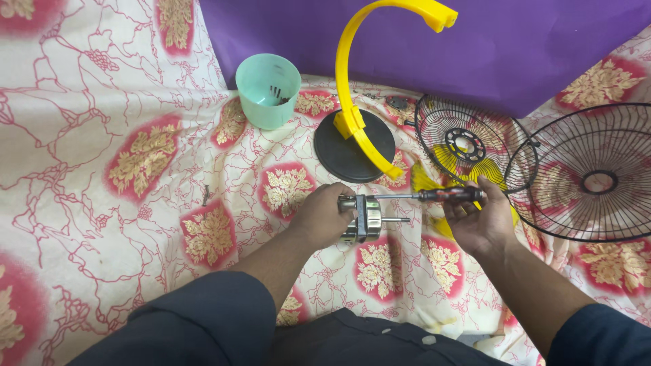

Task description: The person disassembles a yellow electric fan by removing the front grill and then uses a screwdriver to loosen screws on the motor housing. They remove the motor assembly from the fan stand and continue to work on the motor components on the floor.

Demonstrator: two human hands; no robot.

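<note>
Your left hand (322,213) is wrapped around a small silver fan motor (363,218), gripping it just below the middle of the frame with its thin shaft pointing toward the right. Your right hand (478,220) is closed around the dark handle of a screwdriver (434,196), holding it level so that its slim blade runs leftward and its tip meets the top edge of the motor.

Everything lies on a white cloth (102,203) patterned with red and gold flowers. Above the motor, a round black base (342,156) carries a curved yellow bracket (359,81) that arches up toward the top of the frame. To the upper left of the base stands a mint-green cup (261,98) with a few small dark screws inside it. On the right side, two black wire fan guards (590,179) lie overlapping, the smaller one nearer the centre, with a yellow fan blade (424,179) showing partly beneath it. A purple sheet (515,47) covers the upper right of the frame.
</note>
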